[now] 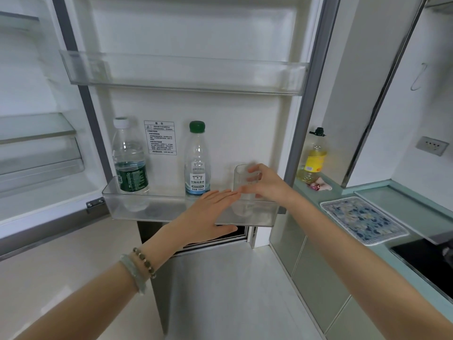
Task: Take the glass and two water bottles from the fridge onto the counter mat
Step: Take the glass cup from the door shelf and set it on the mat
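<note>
Two bare forearms reach in from 6 o'clock; the left wrist wears a jade bangle [133, 273] and a bead bracelet [145, 261]. Left hand [204, 217] is flat, fingers released and straight, palm down in front of the lower door bin [117, 204], gripping nothing. Right hand [263, 184] at 3 o'clock of it wraps fingers round the drinking glass [241, 190], which stands upright at the bin's right end. In the same bin, the green-capped water bottle [197, 160] stands in the middle and the white-capped water bottle [130, 158] at the left end, both upright and untouched. Upper door bin [183, 72] sits at 12 o'clock. Out at 3 o'clock, the patterned counter mat [362, 220] lies on the teal counter [402, 204], with a cooking oil bottle [313, 155] beyond it.
</note>
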